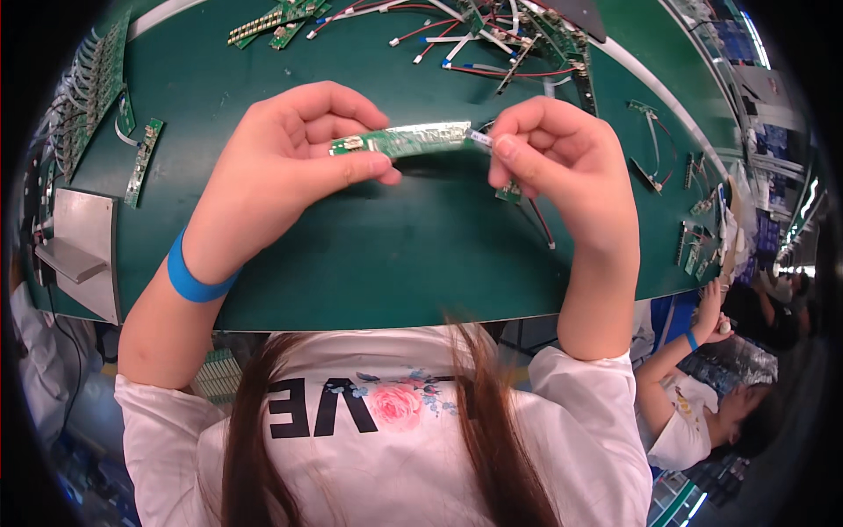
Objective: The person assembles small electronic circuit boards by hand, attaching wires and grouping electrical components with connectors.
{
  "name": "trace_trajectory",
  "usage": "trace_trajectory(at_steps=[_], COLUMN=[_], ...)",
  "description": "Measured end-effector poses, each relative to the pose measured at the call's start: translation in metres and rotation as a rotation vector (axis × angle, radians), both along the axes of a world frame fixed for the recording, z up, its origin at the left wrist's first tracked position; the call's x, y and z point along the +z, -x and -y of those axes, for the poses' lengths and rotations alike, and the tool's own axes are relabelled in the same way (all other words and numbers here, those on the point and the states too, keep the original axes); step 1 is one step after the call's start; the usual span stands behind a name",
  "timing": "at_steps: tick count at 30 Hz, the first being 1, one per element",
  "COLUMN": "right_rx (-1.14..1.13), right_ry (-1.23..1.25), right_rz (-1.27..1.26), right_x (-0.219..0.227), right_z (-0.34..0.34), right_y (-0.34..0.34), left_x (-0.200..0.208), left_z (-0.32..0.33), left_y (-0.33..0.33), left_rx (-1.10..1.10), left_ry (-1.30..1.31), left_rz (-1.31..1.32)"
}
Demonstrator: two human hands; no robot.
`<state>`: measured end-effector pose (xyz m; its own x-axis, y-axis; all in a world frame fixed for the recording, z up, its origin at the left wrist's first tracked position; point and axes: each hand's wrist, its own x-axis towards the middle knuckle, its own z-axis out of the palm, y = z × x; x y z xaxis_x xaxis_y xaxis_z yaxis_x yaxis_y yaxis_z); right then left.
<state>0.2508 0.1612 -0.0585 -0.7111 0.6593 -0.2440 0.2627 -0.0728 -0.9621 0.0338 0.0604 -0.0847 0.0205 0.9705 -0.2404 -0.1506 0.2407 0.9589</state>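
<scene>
My left hand (285, 149) grips the left end of a long, narrow green circuit board (413, 139) between thumb and fingers, holding it nearly level above the green table (395, 272). At the board's right end, my right hand (562, 154) pinches a short flat ribbon cable (479, 138) between thumb and forefinger. Whether the cable is seated in the board cannot be made out. Below the right fingers hangs a small green board (508, 191), partly hidden by them. A thin dark-red wire (542, 224) with a small end plug trails down beside it.
Boards with tangled red, white and black wires (527, 44) lie at the far side. A single board (143, 162) and a metal bracket (86, 250) are at left, near upright wired boards (92, 97). Small wired boards (650, 154) lie at right; a co-worker (685, 404) is beyond.
</scene>
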Motion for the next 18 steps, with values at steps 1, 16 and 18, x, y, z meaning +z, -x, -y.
trace_trajectory(at_steps=[1, 16, 18], right_rx=[-0.039, -0.201, -0.377], right_ry=[-0.022, -0.846, -0.662], right_rz=[-0.073, -0.121, -0.252], right_x=[-0.004, -0.026, -0.029], right_z=[0.007, -0.009, -0.012], right_y=[0.002, -0.008, -0.015], left_x=[-0.001, -0.007, -0.005], left_z=[0.001, 0.0, 0.0], left_y=[-0.003, -0.008, -0.009], left_rx=[-0.029, 0.061, 0.069], left_ry=[0.008, -0.059, -0.053], left_rz=[0.058, 0.009, -0.009])
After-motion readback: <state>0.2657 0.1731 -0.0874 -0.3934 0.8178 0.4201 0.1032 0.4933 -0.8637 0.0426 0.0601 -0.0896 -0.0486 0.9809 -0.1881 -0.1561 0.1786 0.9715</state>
